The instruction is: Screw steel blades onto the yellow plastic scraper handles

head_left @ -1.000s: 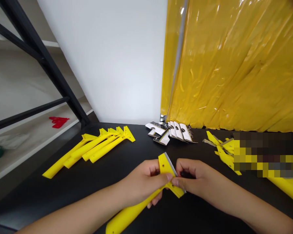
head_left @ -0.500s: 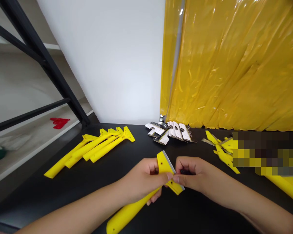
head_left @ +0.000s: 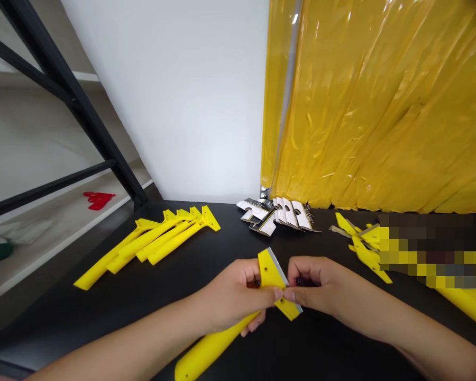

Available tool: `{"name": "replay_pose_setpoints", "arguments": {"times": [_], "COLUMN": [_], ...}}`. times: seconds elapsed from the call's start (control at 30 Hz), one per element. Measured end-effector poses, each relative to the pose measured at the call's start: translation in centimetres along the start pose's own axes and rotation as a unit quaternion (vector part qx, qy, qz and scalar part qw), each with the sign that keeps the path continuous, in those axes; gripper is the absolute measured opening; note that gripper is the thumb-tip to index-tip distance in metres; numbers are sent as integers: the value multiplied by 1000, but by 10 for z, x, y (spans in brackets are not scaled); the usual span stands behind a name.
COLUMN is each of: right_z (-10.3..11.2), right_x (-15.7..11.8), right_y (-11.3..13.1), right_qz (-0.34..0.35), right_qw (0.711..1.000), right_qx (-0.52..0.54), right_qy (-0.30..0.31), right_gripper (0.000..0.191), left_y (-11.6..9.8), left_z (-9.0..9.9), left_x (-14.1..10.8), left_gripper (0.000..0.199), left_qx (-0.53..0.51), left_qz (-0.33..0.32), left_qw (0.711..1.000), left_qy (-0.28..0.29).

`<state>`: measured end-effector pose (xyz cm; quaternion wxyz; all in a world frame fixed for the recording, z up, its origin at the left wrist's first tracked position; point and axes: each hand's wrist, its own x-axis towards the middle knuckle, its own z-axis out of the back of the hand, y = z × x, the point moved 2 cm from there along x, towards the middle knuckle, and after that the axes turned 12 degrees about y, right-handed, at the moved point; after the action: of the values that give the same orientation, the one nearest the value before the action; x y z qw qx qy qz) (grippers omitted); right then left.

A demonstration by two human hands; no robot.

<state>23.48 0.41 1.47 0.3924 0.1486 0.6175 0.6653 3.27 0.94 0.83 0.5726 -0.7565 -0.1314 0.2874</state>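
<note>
- Yellow plastic scraper (head_left: 272, 275) held in my hands, above the surface, its wide head upright between them and its long handle slanting down toward my lower left.
- My left hand (head_left: 232, 293) is clamped around the head near the neck, and my right hand (head_left: 325, 286) pinches the head's other end; my two thumbs (head_left: 278, 294) sit just beside each other on it.
- A thin steel blade (head_left: 276, 264) lines the head's upper edge.
- A small dark object (head_left: 303, 282) shows behind my right fingers, too hidden to name.
- On the black surface (head_left: 230, 233), yellow scrapers (head_left: 162, 241) lie grouped to my left and cardboard-backed blade packs (head_left: 275, 216) stand ahead.
- More yellow scrapers (head_left: 365, 246) lie to my right, partly blurred.
- A yellow plastic curtain (head_left: 373, 106) hangs behind them.
- A red piece (head_left: 98, 200) lies on a shelf (head_left: 63, 225) in a black metal rack (head_left: 71, 100).
</note>
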Motion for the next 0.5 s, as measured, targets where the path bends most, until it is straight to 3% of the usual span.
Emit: {"name": "replay_pose_setpoints", "arguments": {"times": [0.17, 0.23, 0.3, 0.37, 0.43, 0.5], "right_z": [2, 3, 1, -5, -15, -25], "right_x": [-1, -4, -7, -9, -11, -12], "right_y": [0, 5, 13, 20, 25, 27], "right_qz": [-3, 16, 49, 69, 54, 9], "right_qw": [1000, 999, 996, 994, 995, 992], "right_qx": [-6, -7, -7, 3, 42, 103], "right_qy": [-8, -37, -71, -81, -73, -71], "right_gripper": [35, 35, 36, 38, 42, 44], "left_y": [-4, -12, -22, -29, -28, -22], "left_z": [0, -2, -5, -12, -20, -27], "left_x": [-3, -7, -13, -18, -20, -20], "left_gripper": [16, 12, 14, 16, 13, 23], "left_qx": [43, 120, 270, 453, 615, 735], "left_qz": [9, -4, -43, -78, -70, -43], "left_qw": [999, 992, 958, 877, 768, 653], "left_qy": [1, -26, -83, -137, -163, -178]}}
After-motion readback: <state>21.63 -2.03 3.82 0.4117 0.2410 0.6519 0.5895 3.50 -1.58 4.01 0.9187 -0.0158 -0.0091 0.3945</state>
